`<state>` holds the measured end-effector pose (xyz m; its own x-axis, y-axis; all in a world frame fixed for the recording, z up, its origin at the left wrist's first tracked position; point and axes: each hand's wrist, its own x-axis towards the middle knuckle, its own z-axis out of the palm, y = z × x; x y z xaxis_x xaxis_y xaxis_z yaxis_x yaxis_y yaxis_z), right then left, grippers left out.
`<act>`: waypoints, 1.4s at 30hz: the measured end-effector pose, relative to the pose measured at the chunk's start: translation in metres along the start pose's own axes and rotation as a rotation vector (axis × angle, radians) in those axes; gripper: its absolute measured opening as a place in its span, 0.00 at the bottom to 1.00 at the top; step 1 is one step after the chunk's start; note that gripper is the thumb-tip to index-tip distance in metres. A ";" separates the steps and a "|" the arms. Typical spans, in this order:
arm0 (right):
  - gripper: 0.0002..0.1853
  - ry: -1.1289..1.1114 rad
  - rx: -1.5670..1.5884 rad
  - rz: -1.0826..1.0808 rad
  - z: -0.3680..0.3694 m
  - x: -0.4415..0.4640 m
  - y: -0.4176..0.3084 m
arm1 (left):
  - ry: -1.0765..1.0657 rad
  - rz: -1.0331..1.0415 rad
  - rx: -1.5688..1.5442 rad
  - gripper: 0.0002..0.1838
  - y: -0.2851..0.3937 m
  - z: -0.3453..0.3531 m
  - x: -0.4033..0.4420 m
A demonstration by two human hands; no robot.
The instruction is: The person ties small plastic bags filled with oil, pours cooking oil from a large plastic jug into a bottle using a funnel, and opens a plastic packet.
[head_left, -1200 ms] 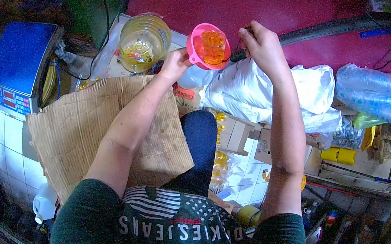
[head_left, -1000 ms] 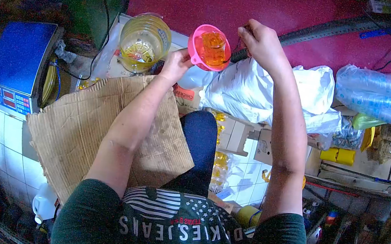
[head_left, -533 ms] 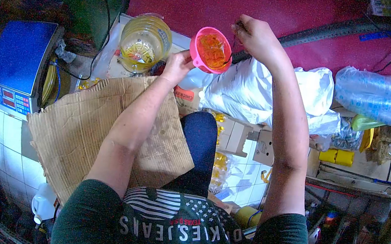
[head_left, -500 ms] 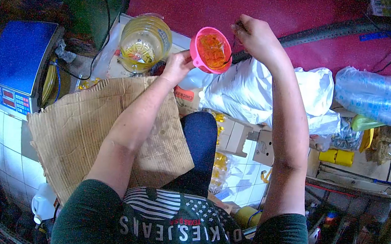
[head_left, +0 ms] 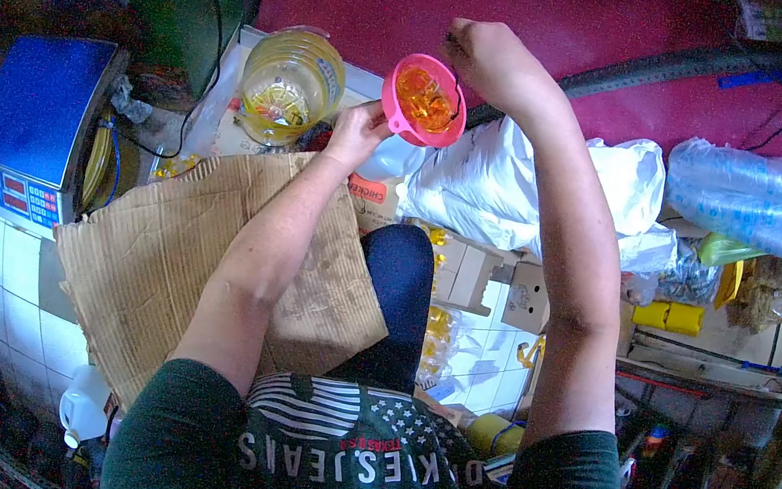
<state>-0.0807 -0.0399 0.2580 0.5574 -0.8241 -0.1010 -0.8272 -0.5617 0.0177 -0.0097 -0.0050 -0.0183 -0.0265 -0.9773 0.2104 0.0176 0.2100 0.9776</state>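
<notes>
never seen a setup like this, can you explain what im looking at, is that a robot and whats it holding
There is no robot: these are a person's bare hands, seen by one camera worn on the head, looking forward and down. The left hand holds a pink funnel with something clear and orange inside. The right hand, above it, pinches something thin and dark, too small to identify. Beyond the left forearm, a large clear container sits on a pale surface, with white plastic bags to the right. A cardboard sheet lies under the left arm. Far left is a blue-topped device with a keypad, probably a scale.
</notes>
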 end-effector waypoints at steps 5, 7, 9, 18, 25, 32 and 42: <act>0.11 -0.036 -0.072 -0.008 0.006 0.010 0.000 | 0.019 0.044 0.010 0.14 0.008 -0.002 0.000; 0.11 -0.048 -0.095 -0.002 0.005 0.010 -0.006 | 0.022 0.050 0.013 0.14 0.018 -0.005 -0.002; 0.11 -0.060 -0.129 -0.005 0.004 0.011 -0.011 | 0.020 0.040 0.007 0.13 0.024 -0.007 -0.002; 0.11 -0.150 -0.302 -0.037 -0.005 0.007 -0.042 | 0.007 -0.024 -0.031 0.14 0.025 -0.007 -0.001; 0.12 -0.156 -0.367 -0.097 -0.005 0.003 -0.056 | 0.006 -0.061 -0.057 0.15 0.025 -0.007 0.000; 0.12 -0.161 -0.385 -0.117 -0.011 0.003 -0.065 | -0.015 -0.065 -0.143 0.16 0.016 -0.004 0.001; 0.11 -0.266 -0.421 -0.100 -0.011 0.010 -0.082 | -0.028 0.019 -0.131 0.16 0.015 -0.004 0.004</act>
<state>-0.0068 -0.0029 0.2661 0.5497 -0.7480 -0.3719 -0.6396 -0.6632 0.3886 -0.0058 -0.0053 -0.0028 -0.0532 -0.9715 0.2309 0.1490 0.2210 0.9638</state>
